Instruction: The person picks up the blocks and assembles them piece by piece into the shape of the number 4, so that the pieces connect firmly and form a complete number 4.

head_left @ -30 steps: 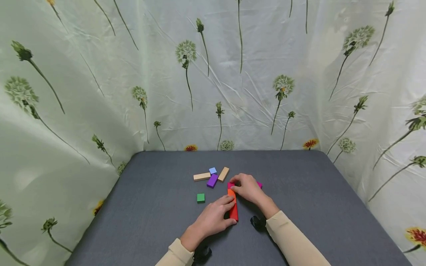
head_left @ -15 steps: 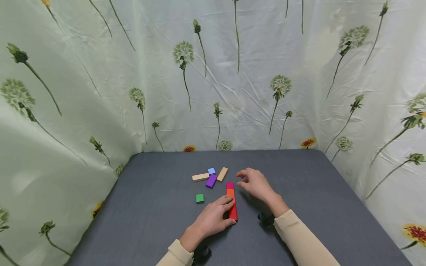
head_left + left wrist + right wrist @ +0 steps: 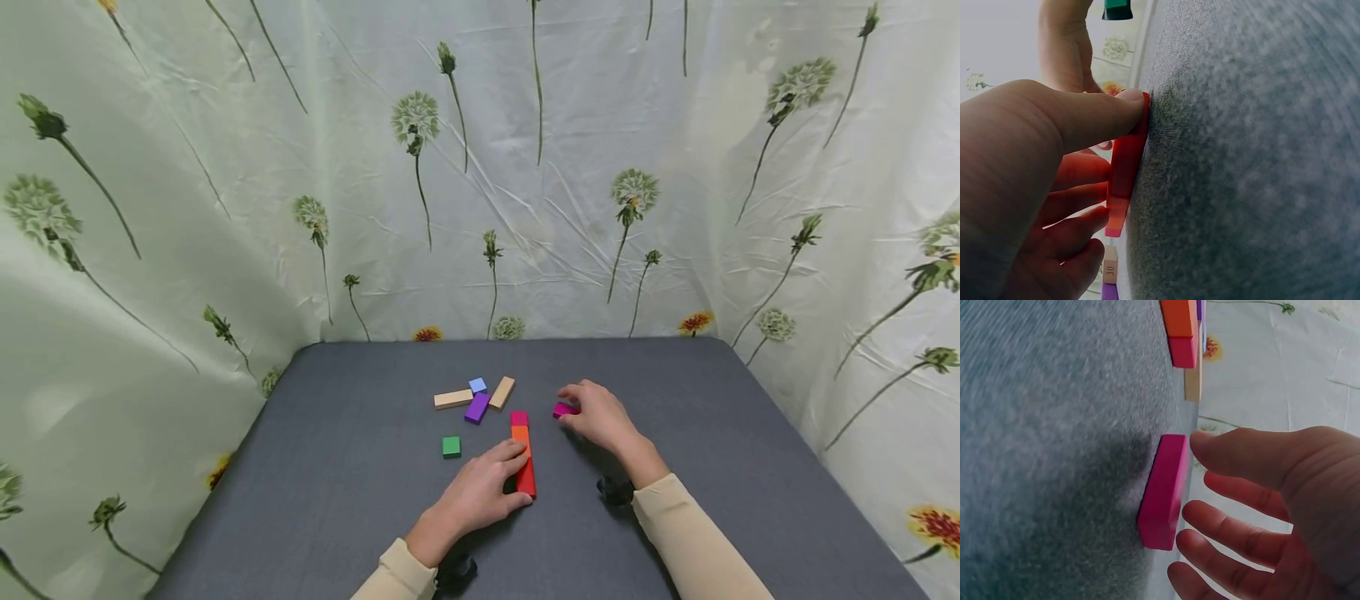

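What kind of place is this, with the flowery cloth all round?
Probably a small makeshift recording booth, not an ordinary room. A dandelion-print curtain closes in three sides of a grey cloth-covered table, and only a few coloured blocks lie there, such as the green block, near the person's left hand and right hand.

A magenta block (image 3: 563, 409) lies flat beside the red-orange-pink row (image 3: 522, 454).
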`<action>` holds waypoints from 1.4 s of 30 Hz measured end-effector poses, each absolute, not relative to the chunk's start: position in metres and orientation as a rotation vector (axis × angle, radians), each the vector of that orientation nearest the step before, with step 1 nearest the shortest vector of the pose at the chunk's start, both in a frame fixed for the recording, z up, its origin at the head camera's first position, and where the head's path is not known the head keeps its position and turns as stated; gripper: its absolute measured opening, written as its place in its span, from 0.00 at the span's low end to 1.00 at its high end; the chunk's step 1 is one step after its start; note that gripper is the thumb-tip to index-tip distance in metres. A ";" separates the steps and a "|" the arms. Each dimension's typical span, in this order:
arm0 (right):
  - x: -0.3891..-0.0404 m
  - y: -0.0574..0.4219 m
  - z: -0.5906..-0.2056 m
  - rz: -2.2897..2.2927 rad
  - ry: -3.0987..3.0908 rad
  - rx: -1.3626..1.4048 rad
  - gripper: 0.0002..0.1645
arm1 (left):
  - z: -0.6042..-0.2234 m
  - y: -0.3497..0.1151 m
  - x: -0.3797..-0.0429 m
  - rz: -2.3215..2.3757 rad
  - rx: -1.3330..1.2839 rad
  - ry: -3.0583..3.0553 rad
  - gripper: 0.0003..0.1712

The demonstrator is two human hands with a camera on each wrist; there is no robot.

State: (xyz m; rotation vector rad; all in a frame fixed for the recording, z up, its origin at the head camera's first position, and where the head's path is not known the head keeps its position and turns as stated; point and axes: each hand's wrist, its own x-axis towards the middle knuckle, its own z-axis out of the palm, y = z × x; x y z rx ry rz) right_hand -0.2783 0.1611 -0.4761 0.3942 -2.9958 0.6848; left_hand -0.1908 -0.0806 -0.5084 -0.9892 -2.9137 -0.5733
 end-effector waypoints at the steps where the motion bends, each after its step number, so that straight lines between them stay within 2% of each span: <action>1: -0.278 0.162 -0.476 0.687 -2.994 0.398 0.24 | -0.508 -0.080 -0.191 -0.571 -0.988 -2.915 0.38; 19: -0.281 0.172 -0.497 0.686 -2.959 0.425 0.18 | -0.513 -0.081 -0.187 -0.592 -0.992 -2.928 0.37; 42: -0.285 0.169 -0.492 0.733 -2.962 0.426 0.16 | -0.514 -0.082 -0.191 -0.600 -0.972 -2.914 0.37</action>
